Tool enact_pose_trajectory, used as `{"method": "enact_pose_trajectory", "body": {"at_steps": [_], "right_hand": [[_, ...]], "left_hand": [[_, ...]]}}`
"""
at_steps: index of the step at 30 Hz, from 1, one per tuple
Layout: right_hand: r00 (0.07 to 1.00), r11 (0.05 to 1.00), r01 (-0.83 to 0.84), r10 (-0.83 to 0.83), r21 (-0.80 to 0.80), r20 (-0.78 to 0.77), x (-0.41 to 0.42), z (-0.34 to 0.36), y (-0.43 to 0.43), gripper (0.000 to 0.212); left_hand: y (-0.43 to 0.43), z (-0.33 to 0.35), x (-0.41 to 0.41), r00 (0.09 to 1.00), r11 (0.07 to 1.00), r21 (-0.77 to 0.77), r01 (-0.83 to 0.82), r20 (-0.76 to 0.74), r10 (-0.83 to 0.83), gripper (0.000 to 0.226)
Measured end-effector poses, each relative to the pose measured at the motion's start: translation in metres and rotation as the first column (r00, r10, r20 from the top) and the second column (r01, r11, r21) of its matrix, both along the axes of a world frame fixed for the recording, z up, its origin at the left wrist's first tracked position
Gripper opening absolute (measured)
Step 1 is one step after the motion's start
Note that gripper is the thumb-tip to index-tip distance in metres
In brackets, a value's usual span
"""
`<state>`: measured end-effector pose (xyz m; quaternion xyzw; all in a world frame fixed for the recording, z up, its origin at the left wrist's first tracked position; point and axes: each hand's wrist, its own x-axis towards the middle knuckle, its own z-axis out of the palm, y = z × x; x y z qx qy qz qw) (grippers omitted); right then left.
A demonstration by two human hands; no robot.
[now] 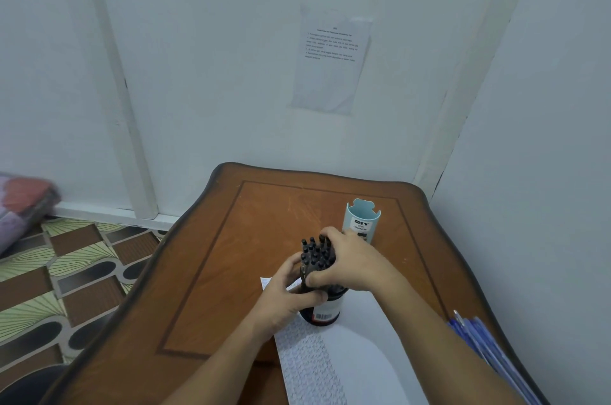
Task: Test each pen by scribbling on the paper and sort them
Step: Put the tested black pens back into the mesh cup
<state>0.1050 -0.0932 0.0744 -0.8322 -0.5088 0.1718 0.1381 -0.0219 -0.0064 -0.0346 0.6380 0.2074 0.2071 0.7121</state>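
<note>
Head camera looked down on a wooden table (231,272) set into the corner of a pale room. Near the middle of the table, toward its near edge, stood a black holder (325,313) on the far end of the paper (363,355), which ran to the near edge and bore rows of small marks along its left side. A bundle of black pens (315,252) rose upright from the holder, caps up.

Both hands were clasped on it. The left hand (291,295) gripped the black holder at its rim, thumb laid across the front, fingers curled round the far side. The right hand (350,267) was wrapped around the black pens from the right, fingers over their upper part.

Just behind the right hand stood a light-blue holder (362,216) — labelled "DIY". Blue pens (479,338) lay together along the table's right edge, well apart from the holders. A printed sheet (330,64) hung on the wall, and patterned flooring (66,272) showed at the left.
</note>
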Motion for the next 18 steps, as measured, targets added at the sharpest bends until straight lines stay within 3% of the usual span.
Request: {"method": "enact_pose_trajectory", "body": {"at_steps": [3,7,8,10,12,13,16,18], "right_hand": [[0.992,0.993,-0.103,0.097,-0.060,-0.084,0.009,0.010,0.000,0.091],[0.897,0.979,-0.200,0.199,0.039,-0.396,0.025,0.017,-0.008,0.105],[0.905,0.983,-0.172,0.181,0.057,-0.384,0.025,0.017,-0.009,0.104],[0.986,0.999,-0.036,0.039,0.020,-0.164,0.017,0.015,-0.007,0.103],[0.996,0.995,0.090,-0.089,-0.043,0.029,0.003,0.007,-0.002,0.110],[0.990,0.991,0.121,-0.116,-0.060,0.078,-0.003,0.002,0.001,0.104],[0.987,0.991,0.132,-0.130,-0.019,0.090,-0.014,0.000,0.007,0.063],[0.997,0.997,0.069,-0.070,-0.045,-0.015,-0.008,0.006,0.007,0.059]], "left_hand": [[0.001,0.001,0.000,1.000,1.000,-0.001,0.007,0.000,-0.007,0.074],[0.000,0.000,0.000,1.000,1.000,-0.024,0.012,-0.002,-0.012,0.074],[0.000,0.000,0.000,1.000,1.000,-0.025,0.011,-0.004,-0.011,0.073],[0.001,0.000,0.000,1.000,1.000,-0.016,0.013,-0.013,-0.013,0.071],[0.001,-0.002,0.001,1.000,1.000,-0.016,0.025,-0.012,-0.025,0.070],[0.002,-0.001,0.001,0.999,0.999,-0.015,0.029,-0.014,-0.029,0.069],[0.003,-0.002,0.001,0.999,0.999,0.004,0.044,-0.014,-0.044,0.064],[0.003,-0.002,0.001,0.999,0.999,-0.004,0.046,-0.005,-0.046,0.065]]}}
